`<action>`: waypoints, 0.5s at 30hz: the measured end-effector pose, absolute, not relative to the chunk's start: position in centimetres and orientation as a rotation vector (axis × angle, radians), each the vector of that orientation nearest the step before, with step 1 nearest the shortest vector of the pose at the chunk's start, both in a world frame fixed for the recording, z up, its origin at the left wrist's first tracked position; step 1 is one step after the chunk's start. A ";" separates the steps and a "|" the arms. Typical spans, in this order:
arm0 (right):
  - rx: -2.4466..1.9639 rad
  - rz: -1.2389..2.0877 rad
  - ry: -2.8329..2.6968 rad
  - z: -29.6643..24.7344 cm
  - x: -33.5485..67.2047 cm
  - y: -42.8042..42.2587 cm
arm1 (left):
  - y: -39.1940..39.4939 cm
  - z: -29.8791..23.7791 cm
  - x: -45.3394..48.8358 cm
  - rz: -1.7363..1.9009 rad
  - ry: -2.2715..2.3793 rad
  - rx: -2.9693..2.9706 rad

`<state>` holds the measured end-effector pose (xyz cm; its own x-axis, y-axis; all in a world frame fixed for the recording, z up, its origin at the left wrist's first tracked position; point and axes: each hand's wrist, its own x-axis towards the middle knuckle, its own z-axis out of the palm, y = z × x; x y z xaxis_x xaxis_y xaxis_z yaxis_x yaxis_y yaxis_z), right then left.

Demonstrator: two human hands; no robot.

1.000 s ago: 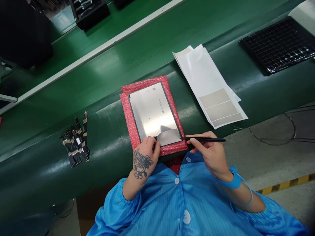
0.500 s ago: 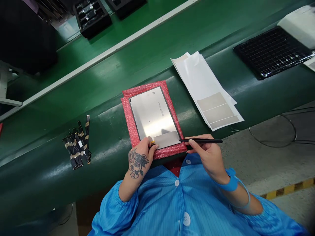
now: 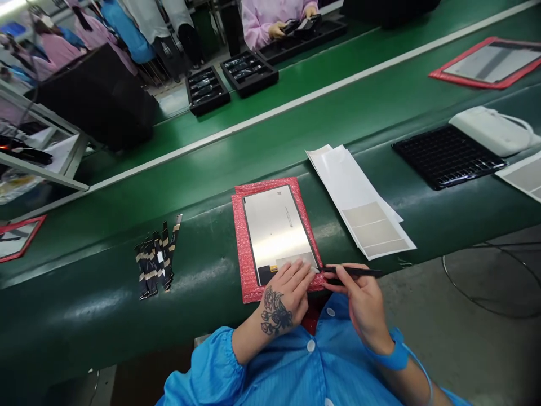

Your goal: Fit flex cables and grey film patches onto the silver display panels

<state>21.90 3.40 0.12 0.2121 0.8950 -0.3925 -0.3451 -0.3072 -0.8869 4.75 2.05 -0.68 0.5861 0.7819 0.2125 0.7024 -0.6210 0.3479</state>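
A silver-backed display panel point(image 3: 276, 225) lies face down on a red bubble-wrap pouch point(image 3: 242, 248). My left hand point(image 3: 289, 290) rests flat with fingers stretched out over the panel's near edge, on a grey adhesive strip point(image 3: 305, 260) that it partly covers. Left of my fingers show a black strip and a small gold connector point(image 3: 273, 269). My right hand point(image 3: 359, 296) grips black tweezers point(image 3: 353, 272), their tips at the panel's near right corner. A blue wrist strap point(image 3: 395, 351) circles my right wrist.
Black flex cables point(image 3: 156, 262) lie bundled to the left. White sheets with grey stickers point(image 3: 355, 197) lie to the right, beyond them a black grid tray point(image 3: 448, 155). Across the green belt, a co-worker's hands point(image 3: 278, 29) work beside black trays point(image 3: 249, 72). Another red-wrapped panel point(image 3: 494, 62) lies far right.
My left hand has moved right from the connector and now lies flat over the grey strip. The tweezers stay at the corner. The view has tilted up, bringing the co-workers into sight.
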 end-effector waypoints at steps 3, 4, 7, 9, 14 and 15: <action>-1.348 1.347 -0.573 0.1 22.2 3.7 | 2.0 -0.4 4.9 0.529 1.247 2.587; -1.352 1.303 -0.577 0.2 22.4 3.7 | 2.1 -0.4 4.9 0.534 1.257 2.582; -1.367 1.115 -0.651 0.5 23.2 3.2 | 2.1 -0.3 5.1 0.534 1.267 2.570; -1.400 0.999 -0.836 0.5 23.7 2.5 | 2.1 -0.3 5.1 0.551 1.271 2.563; -1.291 0.517 -1.482 0.0 22.5 1.8 | 1.3 -0.6 4.1 0.636 1.461 2.608; -1.239 0.449 -1.635 -0.1 21.8 1.9 | 1.1 -0.8 3.7 0.621 1.562 2.617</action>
